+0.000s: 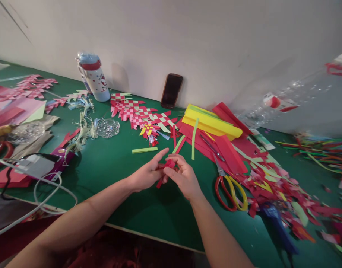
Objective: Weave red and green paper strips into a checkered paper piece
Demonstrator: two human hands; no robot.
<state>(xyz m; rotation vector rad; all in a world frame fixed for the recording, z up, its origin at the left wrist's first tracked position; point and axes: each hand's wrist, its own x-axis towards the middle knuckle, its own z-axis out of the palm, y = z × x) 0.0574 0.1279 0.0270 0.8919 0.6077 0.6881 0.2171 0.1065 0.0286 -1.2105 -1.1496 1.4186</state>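
My left hand (147, 172) and my right hand (183, 175) meet above the green table (109, 167), both pinched on a small piece of folded red paper strips (165, 166). One red strip end hangs down between the hands. Several woven red, pink and green paper pieces (137, 111) lie beyond the hands. Loose green paper strips (144, 150) lie just ahead of my fingers.
Red-and-yellow scissors (229, 186) lie right of my hands beside red and yellow paper sheets (212, 124) and a heap of paper scraps (279, 190). A water bottle (94, 76) and a phone (171, 90) stand by the wall. A white cable (42, 186) lies left.
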